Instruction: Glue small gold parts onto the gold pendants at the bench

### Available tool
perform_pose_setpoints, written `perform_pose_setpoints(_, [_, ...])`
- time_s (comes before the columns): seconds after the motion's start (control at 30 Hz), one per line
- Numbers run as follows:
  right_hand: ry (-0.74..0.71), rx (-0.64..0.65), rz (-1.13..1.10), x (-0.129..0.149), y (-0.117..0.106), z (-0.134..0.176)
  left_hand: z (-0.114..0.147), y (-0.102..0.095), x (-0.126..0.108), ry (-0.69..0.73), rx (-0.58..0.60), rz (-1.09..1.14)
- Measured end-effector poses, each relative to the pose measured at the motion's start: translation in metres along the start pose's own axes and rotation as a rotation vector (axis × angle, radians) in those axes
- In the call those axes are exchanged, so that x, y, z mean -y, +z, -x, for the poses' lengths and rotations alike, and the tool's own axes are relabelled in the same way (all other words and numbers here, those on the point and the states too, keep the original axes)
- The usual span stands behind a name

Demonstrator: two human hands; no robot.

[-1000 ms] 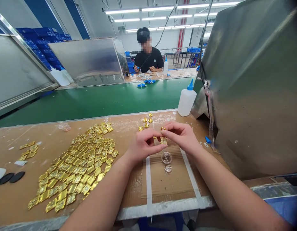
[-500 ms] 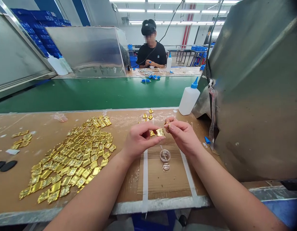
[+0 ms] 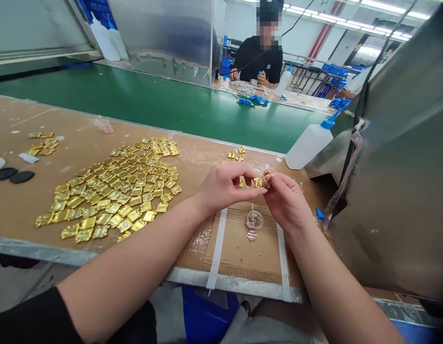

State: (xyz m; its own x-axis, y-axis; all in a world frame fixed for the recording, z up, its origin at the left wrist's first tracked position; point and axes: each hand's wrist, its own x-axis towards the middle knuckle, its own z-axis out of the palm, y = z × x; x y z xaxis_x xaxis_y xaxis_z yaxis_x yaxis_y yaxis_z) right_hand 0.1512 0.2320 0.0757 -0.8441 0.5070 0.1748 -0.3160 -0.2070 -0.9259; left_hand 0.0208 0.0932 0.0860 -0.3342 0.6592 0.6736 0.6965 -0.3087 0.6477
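My left hand (image 3: 228, 187) pinches a small gold rectangular plate (image 3: 259, 182) between thumb and fingers. A gold ring (image 3: 268, 177) is pinched in my right hand (image 3: 289, 198), close against the plate's right end; whether they touch I cannot tell. Below the hands, a small clear cup (image 3: 260, 220) with a thin stick (image 3: 253, 210) in it stands on a cardboard sheet (image 3: 239, 255) taped to the table. A clear glossy patch (image 3: 251, 236) lies in front of the cup. Several small gold pieces (image 3: 239, 158) sit behind my hands.
A spread of gold plates (image 3: 124, 191) covers the table's left side. Black discs (image 3: 22, 177) lie farther left. A white squeeze bottle (image 3: 309, 145) stands at right, beside a metal panel (image 3: 400, 181). Beyond the green belt (image 3: 164, 110), a person in black sits working.
The view has tilted and shifted, so the table appears slanted. My hands have drawn together, bringing the gold ring up to the plate. The person opposite has moved their hands apart.
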Motion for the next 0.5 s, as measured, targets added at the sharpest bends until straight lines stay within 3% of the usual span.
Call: perform_pose_setpoints(0.5, [0.024,0.016,0.036,-0.0021,0.0018,0.0011,0.0007,0.0007,0.0008,-0.039,0.025,0.02])
